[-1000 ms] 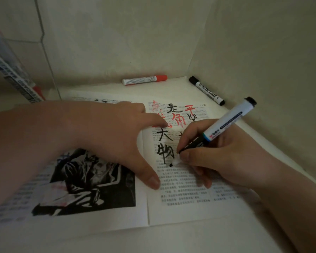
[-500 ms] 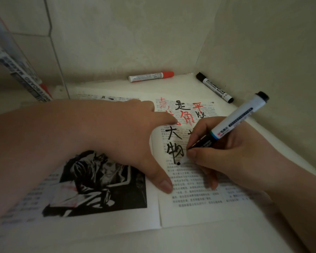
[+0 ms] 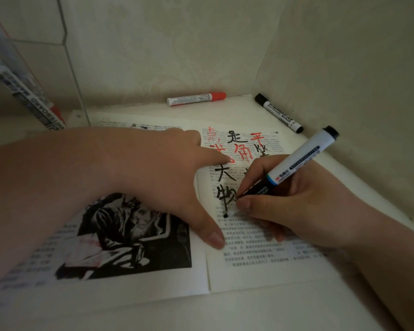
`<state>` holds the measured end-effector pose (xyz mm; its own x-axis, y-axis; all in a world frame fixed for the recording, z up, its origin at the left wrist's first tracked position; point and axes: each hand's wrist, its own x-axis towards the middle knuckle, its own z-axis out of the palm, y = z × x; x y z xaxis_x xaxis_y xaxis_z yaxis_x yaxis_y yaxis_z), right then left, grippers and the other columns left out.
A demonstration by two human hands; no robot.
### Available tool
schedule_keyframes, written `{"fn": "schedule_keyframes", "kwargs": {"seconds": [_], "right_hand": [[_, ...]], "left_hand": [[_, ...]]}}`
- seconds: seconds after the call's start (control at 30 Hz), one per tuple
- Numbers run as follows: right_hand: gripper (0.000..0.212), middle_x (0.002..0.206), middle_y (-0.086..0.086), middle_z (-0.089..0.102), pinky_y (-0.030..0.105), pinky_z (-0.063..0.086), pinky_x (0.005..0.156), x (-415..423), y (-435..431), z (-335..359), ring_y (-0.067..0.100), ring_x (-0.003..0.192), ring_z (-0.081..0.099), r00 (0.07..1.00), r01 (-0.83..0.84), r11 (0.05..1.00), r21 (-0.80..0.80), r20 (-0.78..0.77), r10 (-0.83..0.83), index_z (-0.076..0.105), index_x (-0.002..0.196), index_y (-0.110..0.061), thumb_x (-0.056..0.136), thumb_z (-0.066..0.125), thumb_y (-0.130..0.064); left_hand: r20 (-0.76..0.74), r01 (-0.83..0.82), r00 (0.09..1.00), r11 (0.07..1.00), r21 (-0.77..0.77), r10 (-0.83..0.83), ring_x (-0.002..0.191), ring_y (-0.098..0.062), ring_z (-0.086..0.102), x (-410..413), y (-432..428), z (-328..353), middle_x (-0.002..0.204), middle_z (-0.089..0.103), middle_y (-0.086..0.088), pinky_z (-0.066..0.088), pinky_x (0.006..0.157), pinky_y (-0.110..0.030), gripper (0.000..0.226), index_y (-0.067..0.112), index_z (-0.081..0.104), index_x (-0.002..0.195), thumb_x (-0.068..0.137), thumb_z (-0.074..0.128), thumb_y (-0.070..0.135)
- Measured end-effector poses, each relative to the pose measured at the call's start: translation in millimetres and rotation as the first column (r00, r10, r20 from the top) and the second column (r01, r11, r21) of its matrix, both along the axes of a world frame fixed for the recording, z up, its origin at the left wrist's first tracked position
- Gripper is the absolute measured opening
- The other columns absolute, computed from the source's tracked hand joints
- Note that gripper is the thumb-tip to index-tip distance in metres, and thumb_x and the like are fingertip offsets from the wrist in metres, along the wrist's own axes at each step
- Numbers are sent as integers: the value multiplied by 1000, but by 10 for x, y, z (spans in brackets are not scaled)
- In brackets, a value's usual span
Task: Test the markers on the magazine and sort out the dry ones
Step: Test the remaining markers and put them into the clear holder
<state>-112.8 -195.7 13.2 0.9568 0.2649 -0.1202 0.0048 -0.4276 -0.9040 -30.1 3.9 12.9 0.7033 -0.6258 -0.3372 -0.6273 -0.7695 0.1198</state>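
**A:** What takes up the most room?

**B:** The pale surface (image 3: pixel 249 311), set into a corner between two plain walls. The open magazine (image 3: pixel 261 244) covers most of it, and the left page runs out of view.

**A:** And the hands?

**B:** The left hand (image 3: pixel 158 168) lies flat across the fold, forefinger and thumb straight, pressing on the pages. The right hand (image 3: pixel 296 204) has its grip clamped round the held marker (image 3: pixel 304 156) over the right page, beside handwritten black and red characters.

**A:** Is the tip on the paper?

**B:** I cannot tell, because the thumb hides it.

**A:** Any other markers?

**B:** A red marker (image 3: pixel 196 99) lies along the far edge. A black marker (image 3: pixel 279 113) lies by the far right corner, against the wall. At the far left a clear holder (image 3: pixel 22 87) with more markers is blurred and cut off.
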Motion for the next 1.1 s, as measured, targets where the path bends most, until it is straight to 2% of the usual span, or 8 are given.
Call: {"fn": "schedule_keyframes", "kwargs": {"seconds": [0.13,0.23,0.37,0.6,0.7,0.87,1.03,1.1], "right_hand": [[18,50,8,55,24,42,37,14,19,11,20,37,49,999,40,997,-62,35,-38,63,72,-8,85,71,2],[20,47,6,51,23,39,36,38,-2,-5,18,35,45,994,99,991,-91,60,-94,60,70,-7,84,67,5],[16,51,12,53,22,39,36,12,-14,9,22,36,46,999,45,999,3,2,-45,63,73,-6,82,74,1],[23,49,9,53,22,40,35,-5,-3,21,20,35,47,998,52,998,-22,18,-52,62,71,-8,85,67,9],[24,47,4,52,22,39,35,-6,-5,21,18,35,46,999,47,999,-27,25,-46,61,68,-11,83,70,6],[15,54,9,56,22,40,39,-33,3,39,18,42,49,998,-52,999,2,-19,52,68,74,-9,82,80,-3],[20,50,-2,54,20,39,40,-6,4,25,9,40,48,999,10,994,-112,51,-4,64,71,-13,82,73,1],[21,49,-4,53,19,37,39,6,-13,15,8,39,47,998,37,991,-132,64,-28,62,70,-14,81,72,2]], "left_hand": [[-8,0,1000,1000,-14,0,106,-7,28,-5,9,-9,91,21,23,40,105,-36,134,66,1,142,24,47,108],[-11,-3,1000,1000,-15,3,109,-7,30,-5,6,-2,97,24,19,40,106,-37,133,67,1,141,23,46,108],[-13,-7,1000,1000,-4,7,109,-6,27,-14,-8,15,100,22,16,39,106,-35,135,64,1,144,24,48,107],[-15,-2,1000,1000,-15,1,110,-6,31,-15,-9,20,90,19,30,40,107,-37,136,63,4,143,21,46,108],[-16,-4,1000,1000,-10,4,110,-6,29,-14,-11,22,93,22,23,39,108,-37,137,63,3,143,21,46,108],[-23,-16,1000,1000,0,16,112,-5,29,-22,-12,32,100,22,17,39,109,-37,138,63,2,144,22,48,107],[-11,-22,1000,1000,1,22,107,-7,31,-24,-12,56,90,20,27,40,104,-34,136,64,3,144,24,51,106],[11,-20,1000,1000,-10,20,107,-8,33,-62,-31,36,94,23,23,40,103,-32,127,62,7,145,36,59,101]]}}
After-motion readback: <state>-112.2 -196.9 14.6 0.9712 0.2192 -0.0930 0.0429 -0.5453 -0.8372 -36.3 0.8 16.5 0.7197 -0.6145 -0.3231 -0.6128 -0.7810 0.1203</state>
